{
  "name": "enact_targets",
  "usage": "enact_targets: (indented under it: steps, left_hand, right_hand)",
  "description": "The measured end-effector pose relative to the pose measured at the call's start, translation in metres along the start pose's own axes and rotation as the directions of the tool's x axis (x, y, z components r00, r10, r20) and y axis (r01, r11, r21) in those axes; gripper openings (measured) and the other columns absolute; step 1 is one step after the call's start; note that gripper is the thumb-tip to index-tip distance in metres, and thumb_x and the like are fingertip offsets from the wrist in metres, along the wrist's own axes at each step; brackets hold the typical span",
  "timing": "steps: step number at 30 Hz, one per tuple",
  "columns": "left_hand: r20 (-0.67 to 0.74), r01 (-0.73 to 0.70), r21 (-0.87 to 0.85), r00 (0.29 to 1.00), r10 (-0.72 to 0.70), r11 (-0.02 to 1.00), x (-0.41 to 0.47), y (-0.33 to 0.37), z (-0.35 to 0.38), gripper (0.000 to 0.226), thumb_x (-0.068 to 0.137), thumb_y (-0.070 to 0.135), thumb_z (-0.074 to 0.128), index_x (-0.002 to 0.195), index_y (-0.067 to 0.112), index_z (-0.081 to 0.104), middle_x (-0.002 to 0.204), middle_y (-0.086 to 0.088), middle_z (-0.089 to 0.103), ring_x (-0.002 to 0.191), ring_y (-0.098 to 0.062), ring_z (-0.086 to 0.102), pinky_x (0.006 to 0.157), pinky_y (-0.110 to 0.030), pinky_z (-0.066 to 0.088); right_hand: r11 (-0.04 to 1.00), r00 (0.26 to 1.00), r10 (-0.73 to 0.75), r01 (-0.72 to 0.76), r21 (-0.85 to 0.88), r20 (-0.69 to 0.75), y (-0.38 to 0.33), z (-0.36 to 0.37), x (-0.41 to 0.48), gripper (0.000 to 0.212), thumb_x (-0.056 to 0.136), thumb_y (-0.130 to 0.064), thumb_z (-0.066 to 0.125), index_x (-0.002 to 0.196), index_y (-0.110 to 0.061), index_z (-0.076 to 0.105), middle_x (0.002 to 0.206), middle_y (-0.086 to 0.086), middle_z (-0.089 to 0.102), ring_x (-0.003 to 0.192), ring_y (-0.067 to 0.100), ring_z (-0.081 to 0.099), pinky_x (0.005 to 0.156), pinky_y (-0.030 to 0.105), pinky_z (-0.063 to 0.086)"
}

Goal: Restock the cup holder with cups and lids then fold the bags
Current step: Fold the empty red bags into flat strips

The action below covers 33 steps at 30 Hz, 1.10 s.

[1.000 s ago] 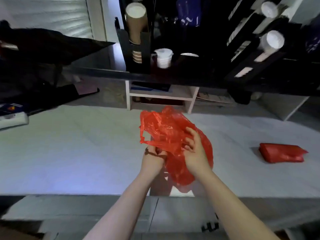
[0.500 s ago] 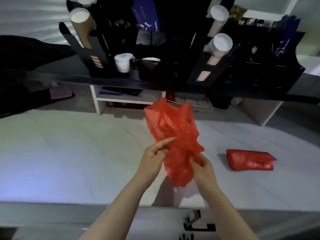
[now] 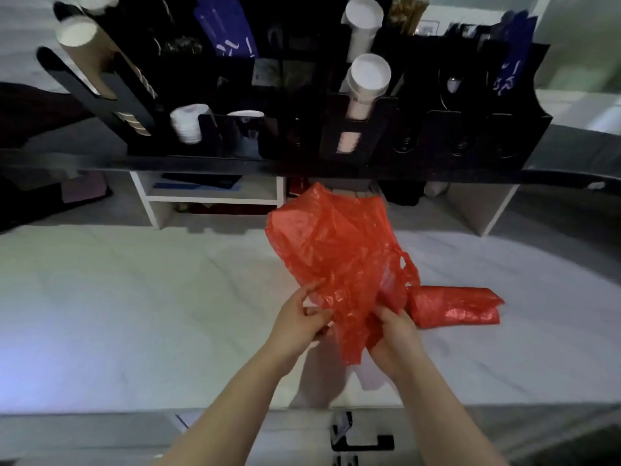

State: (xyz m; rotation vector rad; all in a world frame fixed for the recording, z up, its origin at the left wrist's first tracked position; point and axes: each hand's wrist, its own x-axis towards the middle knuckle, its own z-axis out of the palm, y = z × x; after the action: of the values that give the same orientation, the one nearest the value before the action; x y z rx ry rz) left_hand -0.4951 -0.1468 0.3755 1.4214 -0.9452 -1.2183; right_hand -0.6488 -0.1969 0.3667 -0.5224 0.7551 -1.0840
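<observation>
A crumpled red plastic bag is held up above the white table, its body spread upward and a handle loop hanging on its right side. My left hand pinches the bag's lower left edge. My right hand grips the bunched lower part from the right. A second red bag, folded into a flat packet, lies on the table just right of my hands. Behind, the black cup holder carries brown cups, white cups and a stack of white lids.
The cup holder stands on a dark shelf across the back. Under it are white shelving and stored items. A black bracket sits at the table's near edge. Dark fabric lies at the far left.
The bag has been opened out wider and lifted higher, with a handle loop now hanging free on the right. My left hand went from pointing fingers to pinching the edge. The view shifted left.
</observation>
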Motion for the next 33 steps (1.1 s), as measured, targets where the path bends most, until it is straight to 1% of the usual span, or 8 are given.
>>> enact_targets:
  steps: [6, 12, 16, 22, 25, 28, 31, 33]
  left_hand:
    - [-0.378, -0.134, 0.133, 0.909, 0.175, 0.982, 0.016, 0.013, -0.020, 0.026, 0.084, -0.008, 0.049, 0.080, 0.013, 0.064, 0.073, -0.007, 0.068, 0.048, -0.003, 0.057, 0.049, -0.013, 0.043]
    - [-0.677, -0.067, 0.033, 0.732, 0.071, 0.997, 0.007, -0.008, -0.115, 0.026, 0.078, -0.007, 0.045, 0.078, 0.012, 0.063, 0.068, -0.006, 0.065, 0.060, -0.017, 0.059, 0.057, -0.024, 0.045]
    - [-0.658, -0.084, 0.014, 0.749, 0.072, 0.996, 0.000, -0.009, -0.139, 0.025, 0.078, -0.006, 0.045, 0.083, 0.009, 0.065, 0.069, -0.008, 0.067, 0.064, -0.017, 0.062, 0.060, -0.025, 0.047]
    - [-0.621, -0.110, 0.084, 0.771, 0.138, 0.990, -0.008, -0.011, -0.144, 0.032, 0.078, -0.009, 0.046, 0.077, 0.017, 0.064, 0.068, -0.005, 0.067, 0.064, -0.017, 0.062, 0.064, -0.029, 0.048]
    - [-0.616, -0.090, 0.163, 0.769, 0.173, 0.983, -0.012, -0.013, -0.152, 0.034, 0.077, -0.007, 0.047, 0.071, 0.021, 0.066, 0.064, 0.003, 0.067, 0.063, -0.010, 0.062, 0.067, -0.032, 0.050]
    - [-0.594, -0.073, 0.212, 0.782, 0.188, 0.974, -0.013, -0.016, -0.156, 0.035, 0.077, -0.007, 0.047, 0.069, 0.021, 0.067, 0.067, 0.006, 0.068, 0.066, -0.006, 0.064, 0.071, -0.033, 0.051]
    - [-0.568, -0.069, 0.244, 0.798, 0.201, 0.967, -0.014, -0.019, -0.158, 0.038, 0.077, -0.008, 0.047, 0.068, 0.023, 0.068, 0.070, 0.005, 0.069, 0.073, -0.013, 0.066, 0.073, -0.033, 0.050]
    - [-0.560, -0.067, 0.255, 0.803, 0.204, 0.965, -0.015, -0.021, -0.160, 0.040, 0.077, -0.008, 0.046, 0.067, 0.025, 0.068, 0.071, 0.007, 0.070, 0.074, -0.011, 0.066, 0.071, -0.030, 0.049]
  right_hand:
    - [0.998, 0.977, -0.020, 0.007, -0.063, -0.210, -0.019, -0.022, 0.012, 0.023, 0.086, 0.006, 0.050, 0.095, -0.012, 0.063, 0.070, 0.004, 0.069, 0.062, 0.015, 0.064, 0.058, 0.029, 0.052]
    - [0.996, 0.951, -0.005, 0.033, 0.088, -0.310, -0.035, -0.041, 0.026, 0.019, 0.096, -0.010, 0.044, 0.081, -0.015, 0.055, 0.077, -0.002, 0.061, 0.068, 0.010, 0.061, 0.070, 0.025, 0.044]
    - [0.961, 0.924, -0.202, 0.124, -0.247, -0.324, -0.019, -0.011, 0.019, 0.004, 0.096, -0.016, 0.051, 0.093, -0.014, 0.052, 0.073, 0.001, 0.059, 0.052, 0.008, 0.057, 0.057, 0.022, 0.040]
    - [0.636, 0.873, -0.479, 0.415, -0.651, 0.089, -0.004, 0.052, -0.009, 0.041, 0.096, -0.039, 0.049, 0.135, -0.029, 0.040, 0.049, 0.000, 0.056, 0.043, 0.006, 0.046, 0.046, 0.017, 0.039]
    - [0.330, 0.828, -0.495, 0.460, -0.824, 0.265, -0.006, 0.081, -0.009, 0.083, 0.084, -0.034, 0.067, 0.148, -0.037, 0.015, 0.060, -0.007, 0.064, 0.051, 0.003, 0.056, 0.055, 0.015, 0.042]
    - [0.086, 0.739, -0.529, 0.536, -0.840, 0.417, -0.007, 0.114, 0.000, 0.094, 0.079, -0.031, 0.074, 0.149, -0.037, 0.011, 0.057, -0.009, 0.058, 0.053, 0.003, 0.056, 0.053, 0.010, 0.043]
    - [0.011, 0.746, -0.544, 0.464, -0.886, 0.384, -0.008, 0.143, 0.010, 0.093, 0.078, -0.038, 0.074, 0.147, -0.038, 0.012, 0.052, -0.006, 0.056, 0.054, 0.000, 0.058, 0.044, 0.011, 0.042]
    - [0.097, 0.786, -0.531, 0.428, -0.899, 0.317, -0.011, 0.155, 0.017, 0.062, 0.080, -0.029, 0.073, 0.133, -0.031, 0.041, 0.056, -0.006, 0.063, 0.053, 0.002, 0.061, 0.048, 0.019, 0.051]
